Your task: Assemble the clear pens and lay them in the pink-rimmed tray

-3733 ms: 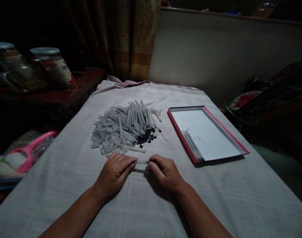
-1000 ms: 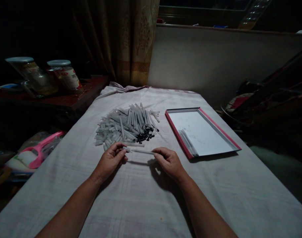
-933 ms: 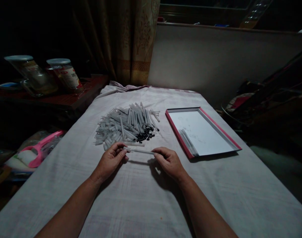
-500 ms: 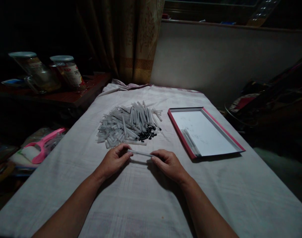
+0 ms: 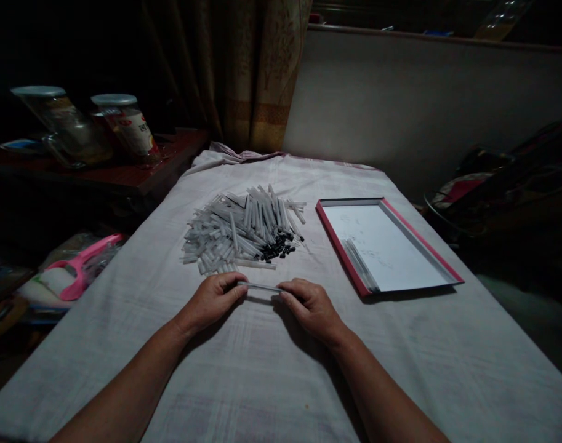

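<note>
Between my two hands a thin, translucent plastic tube is held level, just above the cloth. My left hand pinches its left end with thumb and fingers. At the other end, my right hand grips it the same way, so the fingertips hide both ends. Beyond my hands lies a heap of similar whitish plastic tubes, with small black plugs at its right front edge. Several slim tubes lie side by side along the left wall of a shallow pink-edged box lid.
A pale checked cloth covers the table. Lidded jars stand on a dark red side table at left. Below it is a pink plastic handle-like object. A curtain and wall bound the far side.
My hands have drawn slightly closer together along the tube, both still gripping it. The camera view has shifted a little; the heap and box lid look unchanged.
</note>
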Tool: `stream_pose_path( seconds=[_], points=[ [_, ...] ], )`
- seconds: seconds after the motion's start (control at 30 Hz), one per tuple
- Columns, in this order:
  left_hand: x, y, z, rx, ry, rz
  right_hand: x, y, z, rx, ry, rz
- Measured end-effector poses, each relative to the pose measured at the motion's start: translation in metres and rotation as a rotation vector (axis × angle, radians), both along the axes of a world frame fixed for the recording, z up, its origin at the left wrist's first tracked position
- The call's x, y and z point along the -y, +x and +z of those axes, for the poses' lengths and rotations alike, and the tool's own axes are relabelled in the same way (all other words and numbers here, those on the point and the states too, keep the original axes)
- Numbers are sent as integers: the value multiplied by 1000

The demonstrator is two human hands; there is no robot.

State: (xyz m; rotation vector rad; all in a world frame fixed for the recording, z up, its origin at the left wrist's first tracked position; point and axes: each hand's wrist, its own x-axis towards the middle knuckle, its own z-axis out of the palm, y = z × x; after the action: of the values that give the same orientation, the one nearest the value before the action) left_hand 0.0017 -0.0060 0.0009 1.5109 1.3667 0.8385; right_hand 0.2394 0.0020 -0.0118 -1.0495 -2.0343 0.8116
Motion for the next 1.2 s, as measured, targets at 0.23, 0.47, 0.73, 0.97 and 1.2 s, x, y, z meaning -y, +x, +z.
stream_pose_path(
  seconds=[0.23, 0.47, 0.73, 0.97, 1.2],
  points=[
    [-3, 4, -4, 69, -22, 25, 4, -5, 6, 62, -5, -37],
    [-6, 4, -7, 228, -60, 139, -19, 57, 29, -72, 192, -565],
    [-4, 7, -3, 78, -33, 120, -48, 145, 41, 664, -266, -1005],
    [-3, 7, -2, 19, 19, 115, -46, 134, 46, 924, -380, -809],
    [-4, 5, -5, 30, 21, 103, -48, 135, 52, 955, -387, -749]
  ],
)
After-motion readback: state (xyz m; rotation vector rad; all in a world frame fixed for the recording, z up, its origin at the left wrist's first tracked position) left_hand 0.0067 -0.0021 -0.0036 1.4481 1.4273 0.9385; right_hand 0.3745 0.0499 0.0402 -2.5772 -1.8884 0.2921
